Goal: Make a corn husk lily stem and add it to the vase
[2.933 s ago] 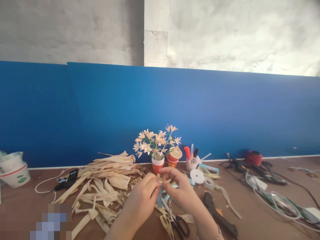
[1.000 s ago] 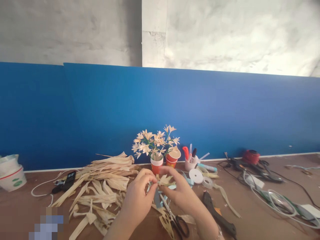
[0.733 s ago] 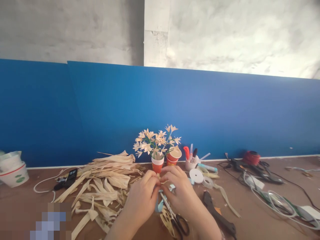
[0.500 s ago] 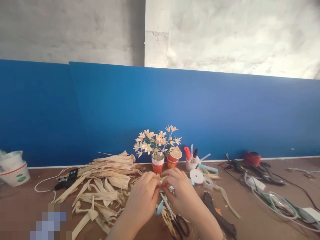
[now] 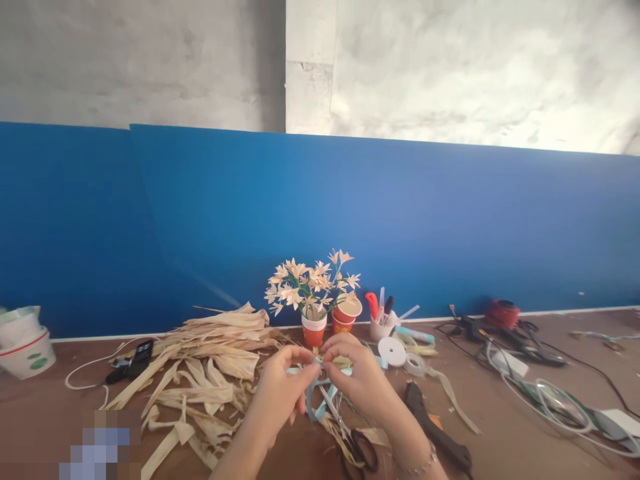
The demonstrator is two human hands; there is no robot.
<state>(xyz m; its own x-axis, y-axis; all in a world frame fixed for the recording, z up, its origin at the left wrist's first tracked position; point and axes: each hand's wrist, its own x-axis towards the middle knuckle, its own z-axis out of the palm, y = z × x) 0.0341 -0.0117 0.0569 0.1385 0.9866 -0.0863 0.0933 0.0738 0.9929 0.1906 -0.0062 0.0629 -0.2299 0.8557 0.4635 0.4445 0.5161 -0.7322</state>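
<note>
My left hand (image 5: 289,383) and my right hand (image 5: 350,367) meet at the centre, fingertips pinched around a small pale piece whose details are too small to tell. A light blue ribbon (image 5: 311,400) loops down beneath the fingers. Below the hands, scissors (image 5: 336,415) with black handles lie on the table among pale strips. Behind the hands, pale star-shaped flowers (image 5: 300,280) on green stems stand in stacked red and white paper cups (image 5: 314,331).
Dried husks (image 5: 215,353) heap at the left, by a black device (image 5: 141,360) and white bowls (image 5: 31,353). On the right lie a tape roll (image 5: 393,352), a dark glue gun (image 5: 436,427), a pen cup (image 5: 381,329) and tangled cables (image 5: 545,400). A blue panel (image 5: 350,213) stands behind.
My left hand has turned, its thumb and fingers showing more clearly. More of the blue ribbon shows below and between my hands. The view has shifted slightly.
</note>
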